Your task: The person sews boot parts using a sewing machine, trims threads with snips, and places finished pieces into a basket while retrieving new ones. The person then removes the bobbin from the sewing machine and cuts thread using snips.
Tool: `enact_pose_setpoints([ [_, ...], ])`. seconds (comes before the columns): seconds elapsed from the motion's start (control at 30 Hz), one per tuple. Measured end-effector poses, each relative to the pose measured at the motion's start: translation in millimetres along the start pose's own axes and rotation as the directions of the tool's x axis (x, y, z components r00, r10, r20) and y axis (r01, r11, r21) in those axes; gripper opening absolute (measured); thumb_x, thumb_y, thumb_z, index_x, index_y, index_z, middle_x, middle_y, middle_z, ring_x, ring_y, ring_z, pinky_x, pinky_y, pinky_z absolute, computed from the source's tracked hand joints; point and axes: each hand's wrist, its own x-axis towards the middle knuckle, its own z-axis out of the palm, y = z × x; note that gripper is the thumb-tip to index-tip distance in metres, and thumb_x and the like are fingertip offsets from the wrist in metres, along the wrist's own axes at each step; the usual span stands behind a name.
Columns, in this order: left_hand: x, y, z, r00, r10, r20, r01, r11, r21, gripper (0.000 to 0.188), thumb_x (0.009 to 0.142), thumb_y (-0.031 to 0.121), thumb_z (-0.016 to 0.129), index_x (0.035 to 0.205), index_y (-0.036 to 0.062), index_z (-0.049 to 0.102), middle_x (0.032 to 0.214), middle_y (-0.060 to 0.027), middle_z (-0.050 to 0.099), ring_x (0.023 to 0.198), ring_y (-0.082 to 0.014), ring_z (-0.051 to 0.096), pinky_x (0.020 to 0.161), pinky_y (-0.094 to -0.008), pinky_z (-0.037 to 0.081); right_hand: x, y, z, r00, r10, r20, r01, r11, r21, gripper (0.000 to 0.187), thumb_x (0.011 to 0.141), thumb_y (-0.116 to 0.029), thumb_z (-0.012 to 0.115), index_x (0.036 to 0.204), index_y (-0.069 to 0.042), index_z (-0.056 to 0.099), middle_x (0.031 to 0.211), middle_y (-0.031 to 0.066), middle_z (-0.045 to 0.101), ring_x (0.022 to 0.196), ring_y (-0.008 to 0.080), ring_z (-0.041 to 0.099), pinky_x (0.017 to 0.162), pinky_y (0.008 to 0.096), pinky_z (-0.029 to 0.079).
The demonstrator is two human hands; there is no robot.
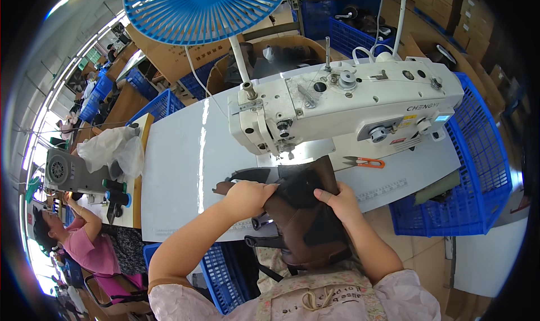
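Between both hands I hold a brown and black leather piece, several panels joined together, in front of the white sewing machine. My left hand grips its left edge with the fingers curled. On the opposite edge my right hand is closed, its thumb on top. The far end of the piece reaches close to the lit needle area. Its lower part hangs over the table's near edge toward my apron. Orange-handled thread snips lie on the table to the right of the needle.
A blue fan stands above the white table. One blue crate is at the right, another below the table's near edge. Behind the machine is a carton of dark pieces. A person in pink works at the left.
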Motion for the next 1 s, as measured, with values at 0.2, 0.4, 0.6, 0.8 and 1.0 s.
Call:
enact_pose_setpoints([
  [0.2, 7, -4, 8, 0.999, 0.004, 0.054, -0.002, 0.999, -0.037, 0.045, 0.072, 0.018, 0.066, 0.116, 0.0106, 0.06, 0.078, -0.0111, 0.063, 0.074, -0.0312, 0.064, 0.065, -0.0423, 0.05, 4, -33, -8, 0.997, -0.063, -0.034, 0.03, 0.797, -0.604, 0.048, 0.076, -0.045, 0.075, 0.088, 0.001, 0.068, 0.078, 0.0149, 0.067, 0.075, 0.025, 0.066, 0.07, 0.0361, 0.05],
  [0.4, 1, -9, 11, 0.999, 0.004, 0.039, -0.001, 0.998, -0.068, 0.044, 0.072, 0.018, 0.066, 0.115, 0.0105, 0.061, 0.078, -0.011, 0.063, 0.074, -0.0309, 0.064, 0.065, -0.0419, 0.05, 2, -92, 40, 0.826, -0.428, 0.366, 0.446, 0.102, -0.889, 0.064, 0.067, -0.062, 0.07, 0.084, 0.0, 0.067, 0.087, 0.0162, 0.065, 0.082, 0.0325, 0.063, 0.074, 0.0389, 0.049],
  [0.6, 3, -5, 10, 0.999, -0.01, -0.035, 0.005, 0.99, -0.139, 0.029, 0.073, 0.015, 0.066, 0.101, 0.0074, 0.061, 0.076, -0.0111, 0.061, 0.076, -0.0315, 0.064, 0.066, -0.043, 0.05, 43, -53, 51, 0.63, -0.147, 0.763, 0.775, 0.185, -0.604, 0.074, 0.062, -0.067, 0.069, 0.088, 0.002, 0.066, 0.092, 0.0194, 0.066, 0.09, 0.0347, 0.063, 0.085, 0.0407, 0.047],
  [0.8, -1, -14, 9, 0.995, 0.03, -0.098, -0.056, 0.96, -0.276, 0.041, 0.072, 0.015, 0.068, 0.112, 0.0084, 0.06, 0.105, -0.0108, 0.06, 0.092, -0.0307, 0.062, 0.078, -0.0418, 0.05, 43, -64, 51, 0.705, -0.012, 0.709, 0.692, 0.232, -0.684, 0.074, 0.062, -0.067, 0.069, 0.09, 0.001, 0.066, 0.085, 0.0207, 0.067, 0.085, 0.0355, 0.065, 0.08, 0.042, 0.049],
  [1.0, 28, -65, 12, 0.97, -0.197, 0.143, 0.243, 0.805, -0.541, 0.041, 0.074, 0.03, 0.071, 0.103, 0.0025, 0.063, 0.106, -0.0176, 0.062, 0.101, -0.0377, 0.057, 0.089, -0.051, 0.042, 41, -68, 58, 0.736, 0.099, 0.67, 0.638, 0.231, -0.735, 0.081, 0.06, -0.066, 0.072, 0.108, 0.0, 0.065, 0.097, 0.02, 0.066, 0.096, 0.0344, 0.062, 0.086, 0.0409, 0.048],
])
